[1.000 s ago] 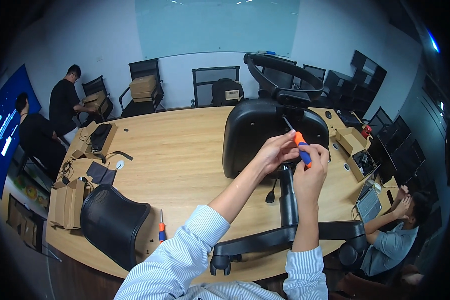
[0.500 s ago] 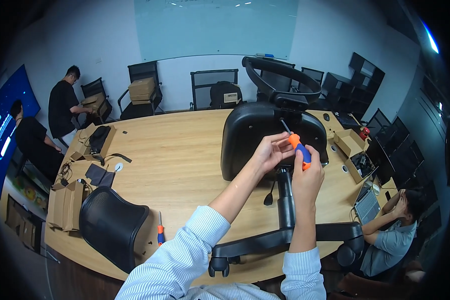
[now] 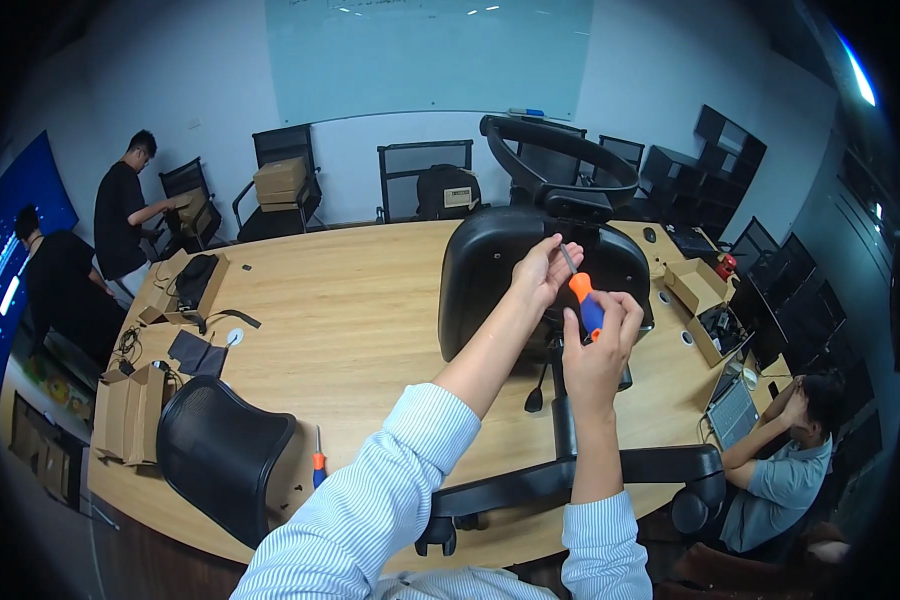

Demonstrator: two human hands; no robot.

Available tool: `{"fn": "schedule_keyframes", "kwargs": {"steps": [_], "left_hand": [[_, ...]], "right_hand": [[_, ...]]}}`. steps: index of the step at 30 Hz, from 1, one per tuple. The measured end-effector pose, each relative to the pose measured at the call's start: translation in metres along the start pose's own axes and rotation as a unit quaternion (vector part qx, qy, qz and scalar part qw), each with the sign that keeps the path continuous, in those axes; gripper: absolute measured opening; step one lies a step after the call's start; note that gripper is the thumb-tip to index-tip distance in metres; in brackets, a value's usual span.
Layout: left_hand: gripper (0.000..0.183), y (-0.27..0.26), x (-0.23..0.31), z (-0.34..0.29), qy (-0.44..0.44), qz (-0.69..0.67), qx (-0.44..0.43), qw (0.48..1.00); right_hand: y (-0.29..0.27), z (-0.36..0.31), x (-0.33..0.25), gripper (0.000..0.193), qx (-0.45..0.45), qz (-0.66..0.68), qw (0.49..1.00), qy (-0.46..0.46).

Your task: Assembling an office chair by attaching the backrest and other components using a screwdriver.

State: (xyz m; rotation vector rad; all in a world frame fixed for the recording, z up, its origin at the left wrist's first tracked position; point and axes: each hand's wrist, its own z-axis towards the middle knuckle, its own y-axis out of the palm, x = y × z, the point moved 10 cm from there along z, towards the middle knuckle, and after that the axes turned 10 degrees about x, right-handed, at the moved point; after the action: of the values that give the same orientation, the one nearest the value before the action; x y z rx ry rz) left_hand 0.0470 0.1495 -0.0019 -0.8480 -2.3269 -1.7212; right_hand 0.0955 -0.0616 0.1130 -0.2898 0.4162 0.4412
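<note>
An orange-and-blue screwdriver (image 3: 581, 289) points up at the underside of an upturned black office chair seat (image 3: 480, 270). My right hand (image 3: 602, 345) is closed round its handle, fingers bent over the end. Up by the metal shaft, my left hand (image 3: 545, 270) has its thumb and curled fingers on either side of it; contact at the tip is partly hidden. The tip is near the bracket of a black loop-shaped armrest (image 3: 560, 190). Below, the chair's post and wheeled base (image 3: 510, 487) extend toward me.
A mesh backrest (image 3: 215, 445), a second screwdriver (image 3: 318, 468) and loose screws (image 3: 297, 490) lie at the left of the wooden table (image 3: 340, 300). Open cardboard boxes (image 3: 135, 415) stand at its edges. A seated person (image 3: 785, 470) is at right by a laptop (image 3: 733, 412); two people stand at left.
My left hand has moved up from the screwdriver's collar to its shaft near the tip. The right hand's fingers have shifted on the handle, and the screwdriver has moved slightly left.
</note>
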Motion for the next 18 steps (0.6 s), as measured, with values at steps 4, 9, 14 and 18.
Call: {"fn": "schedule_keyframes", "kwargs": {"steps": [4,9,14,18], "left_hand": [[0.02,0.004,0.0,0.001,-0.007,-0.015,-0.01,1.0],[0.023,0.004,0.003,-0.001,0.014,0.018,-0.006,1.0],[0.028,0.014,0.0,-0.005,0.015,0.002,-0.034,0.999],[0.038,0.011,0.003,-0.004,0.021,0.006,0.007,1.0]], "right_hand": [[0.001,0.008,0.009,0.025,0.018,-0.028,0.998,0.044],[0.025,-0.008,0.047,0.029,-0.165,-0.153,0.963,0.152],[0.004,0.015,0.018,0.025,-0.047,-0.124,0.988,0.074],[0.008,0.013,0.01,0.035,-0.04,-0.148,0.988,0.017]]}}
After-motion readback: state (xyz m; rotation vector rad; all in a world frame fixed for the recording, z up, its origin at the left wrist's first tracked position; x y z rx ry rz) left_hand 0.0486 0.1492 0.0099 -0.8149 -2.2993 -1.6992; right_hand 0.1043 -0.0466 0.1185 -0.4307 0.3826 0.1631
